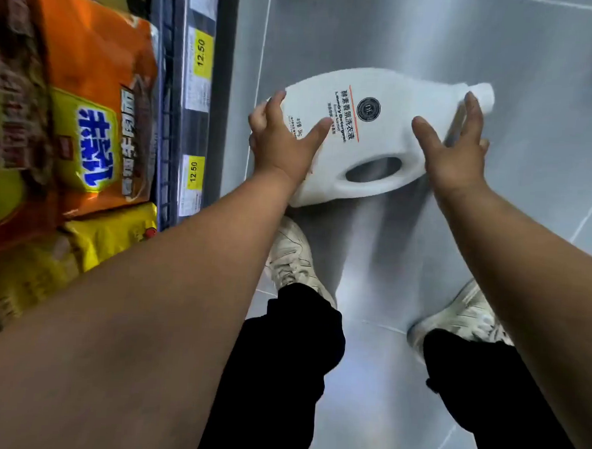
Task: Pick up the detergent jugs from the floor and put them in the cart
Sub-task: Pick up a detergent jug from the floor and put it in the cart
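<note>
Left hand [280,147] cups base of jug [378,139] lying crosswise, cap rightward; right hand [457,157] spread, perhaps touching.

big orange bag [88,110] on shelf at left, blue and yellow sign on it. yellow bag [115,235] just below. two yellow price tags [200,57] on shelf edge [223,83], both 12.50. grey tile floor [435,32]. two white shoes [294,255], black trousers [279,378].

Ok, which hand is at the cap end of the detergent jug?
The right hand, fingers spread beside the cap of the detergent jug; the left hand grips its base end instead.
</note>
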`<action>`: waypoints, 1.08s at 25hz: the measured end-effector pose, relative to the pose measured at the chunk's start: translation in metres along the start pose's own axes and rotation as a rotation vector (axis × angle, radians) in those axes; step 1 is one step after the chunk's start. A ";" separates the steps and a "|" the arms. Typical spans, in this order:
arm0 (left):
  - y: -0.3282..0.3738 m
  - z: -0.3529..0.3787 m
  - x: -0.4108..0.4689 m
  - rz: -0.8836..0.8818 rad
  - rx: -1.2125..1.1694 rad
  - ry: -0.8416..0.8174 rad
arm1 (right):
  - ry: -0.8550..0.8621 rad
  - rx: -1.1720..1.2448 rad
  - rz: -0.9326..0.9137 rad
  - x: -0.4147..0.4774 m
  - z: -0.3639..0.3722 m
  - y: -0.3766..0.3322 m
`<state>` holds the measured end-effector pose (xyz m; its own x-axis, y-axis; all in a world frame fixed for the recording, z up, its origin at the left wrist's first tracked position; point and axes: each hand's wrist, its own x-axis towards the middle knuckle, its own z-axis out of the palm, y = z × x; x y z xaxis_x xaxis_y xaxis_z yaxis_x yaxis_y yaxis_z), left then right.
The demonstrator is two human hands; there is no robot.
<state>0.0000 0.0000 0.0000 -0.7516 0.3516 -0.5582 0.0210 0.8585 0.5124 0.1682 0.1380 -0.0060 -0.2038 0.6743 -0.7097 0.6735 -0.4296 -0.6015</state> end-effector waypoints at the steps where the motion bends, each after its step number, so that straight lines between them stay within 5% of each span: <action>1: -0.006 0.004 0.006 -0.020 0.011 -0.048 | -0.025 -0.003 -0.034 0.007 0.003 0.004; 5: -0.027 0.001 0.031 -0.039 -0.162 -0.186 | -0.075 -0.040 -0.084 0.033 0.011 0.015; 13: -0.035 0.007 0.053 -0.395 -0.904 -0.281 | 0.009 0.030 -0.111 0.044 0.020 0.015; 27: 0.078 -0.110 -0.040 -0.006 -0.800 -0.260 | 0.066 0.280 -0.199 -0.070 -0.051 -0.080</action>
<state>-0.0408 0.0113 0.1341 -0.5724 0.5063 -0.6450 -0.5299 0.3718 0.7622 0.1643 0.1556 0.1108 -0.2595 0.7949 -0.5485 0.4020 -0.4274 -0.8097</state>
